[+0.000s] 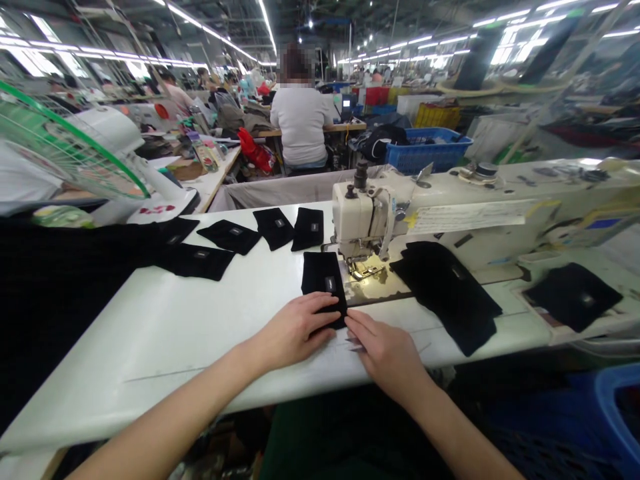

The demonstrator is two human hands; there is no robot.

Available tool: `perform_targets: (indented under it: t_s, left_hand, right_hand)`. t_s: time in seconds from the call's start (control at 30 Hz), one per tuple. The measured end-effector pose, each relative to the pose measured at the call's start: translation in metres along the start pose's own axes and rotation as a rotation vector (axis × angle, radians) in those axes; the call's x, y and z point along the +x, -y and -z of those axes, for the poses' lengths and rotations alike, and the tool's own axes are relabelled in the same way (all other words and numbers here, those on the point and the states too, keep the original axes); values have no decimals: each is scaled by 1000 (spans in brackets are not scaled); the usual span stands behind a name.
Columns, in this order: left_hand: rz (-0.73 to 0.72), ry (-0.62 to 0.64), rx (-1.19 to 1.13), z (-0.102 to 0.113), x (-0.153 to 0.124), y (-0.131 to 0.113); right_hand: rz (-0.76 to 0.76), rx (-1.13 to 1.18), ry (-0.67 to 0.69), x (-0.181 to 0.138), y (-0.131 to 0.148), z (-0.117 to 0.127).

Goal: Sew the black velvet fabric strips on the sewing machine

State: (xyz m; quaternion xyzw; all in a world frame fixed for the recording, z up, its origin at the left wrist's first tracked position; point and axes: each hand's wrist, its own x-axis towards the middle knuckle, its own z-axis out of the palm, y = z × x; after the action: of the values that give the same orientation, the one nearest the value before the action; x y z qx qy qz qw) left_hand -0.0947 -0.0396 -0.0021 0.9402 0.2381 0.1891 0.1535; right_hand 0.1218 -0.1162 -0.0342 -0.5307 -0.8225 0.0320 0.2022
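Note:
A black fabric piece point(320, 267) with a small woven label lies on the white sewing table, just left of the sewing machine's point(367, 267) presser foot and metal plate. My left hand point(300, 330) rests flat over its near part, fingers stretched out. At the near right corner of that piece, my right hand point(383, 347) has thumb and fingers closed together on the edge. Below those fingers shows a small grey pointed metal thing point(354, 345), mostly hidden, whose kind I cannot make out.
Several labelled black pieces point(231, 237) lie along the table's far left. A stack of black pieces point(445, 287) sits right of the needle, another piece point(575, 297) farther right. A green-rimmed fan point(75, 143) stands left. Ahead, a person point(303, 123) sits near a blue basket point(427, 152).

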Motion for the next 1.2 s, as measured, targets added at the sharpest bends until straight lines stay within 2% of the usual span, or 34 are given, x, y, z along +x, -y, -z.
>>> perform_targets:
  t_s: [0.1,0.23,0.33,0.43,0.53,0.67,0.8,0.9,0.97,1.07,1.2]
  left_hand:
    - [60,-126,9,1,14,16]
    - [224,-296,150,1,42,53]
    - [351,-284,206,0,59,76]
    - [483,-265,131,-3,70,90]
    - [565,-278,-21,-5,73,97]
    - [568,-258,-155,3,67,98]
    - [652,-257,-630,19,59,91]
    - [731,-286,-913,24,58,86]
    - [750,-298,-945,24,57,85]
    - [744,-288,-908,25,56,88]
    - [692,-194,-846,47,63,101]
  right_hand:
    - [2,-21,14,0,1,0]
    - [-2,-31,11,1,2,0]
    - [-4,-31,13,2,2,0]
    - [-10,-34,23,2,2,1]
    - [-13,-17,25,1,2,1]
    - [-58,146,-22,3,1,0]
    - [-292,398,-149,16,-2,-2]
    - [-466,489,-131,29,-3,-3]
    - [-513,498,-98,36,-2,-2]
    - [-470,418,-61,39,0,-1]
    - [-361,232,-57,31,4,-6]
